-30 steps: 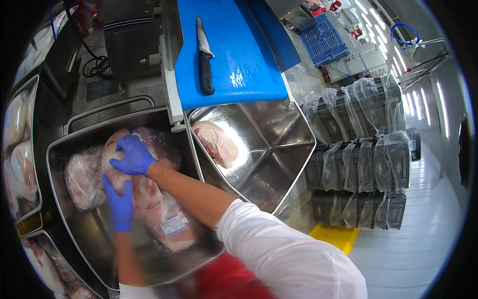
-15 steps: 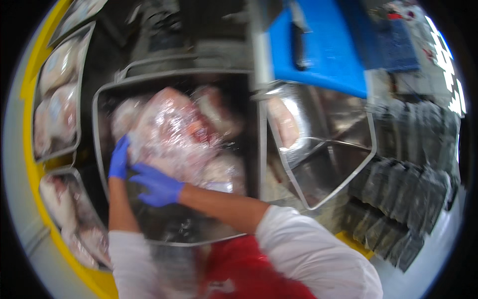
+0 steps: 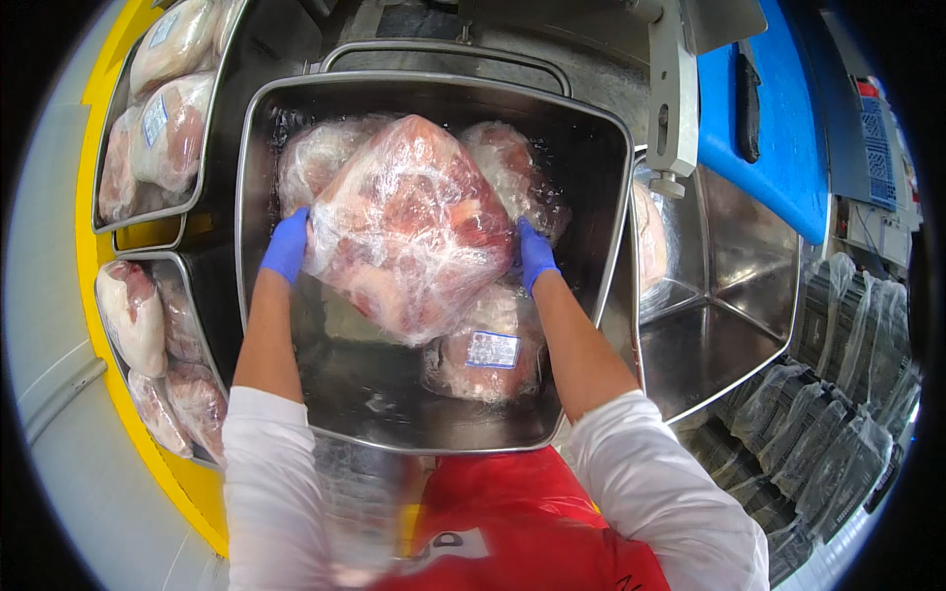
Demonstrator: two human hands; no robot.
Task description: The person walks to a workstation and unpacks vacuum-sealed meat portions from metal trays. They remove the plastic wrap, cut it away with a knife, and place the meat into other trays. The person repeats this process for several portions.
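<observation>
A large cut of meat wrapped in clear plastic [image 3: 414, 231] is gripped between my two blue-gloved hands. My left hand [image 3: 287, 246] has its left edge, and my right hand [image 3: 535, 254] has its right edge; the fingertips are partly hidden against the wrap. The cut is over a deep metal tub [image 3: 370, 430], above other plastic-wrapped meat. Below its lower right lies a wrapped pack with a white label [image 3: 483, 360]. More wrapped meat [image 3: 507, 163] shows behind it at the upper right, and another wrapped piece [image 3: 330, 158] at the upper left.
Two metal tubs of meat [image 3: 172, 108] [image 3: 158, 345] stand on the left by a yellow frame [image 3: 187, 492]. Right of my tub is another metal bin [image 3: 724, 360] with a pale piece inside. A black-handled knife [image 3: 747, 108] rests on a blue board [image 3: 788, 182]. Plastic-covered black crates [image 3: 818, 414] stand at right.
My right hand has moved from near my left hand to the cut's right edge. Both hands now grip it from opposite sides. The whole view has shifted and is sharper.
</observation>
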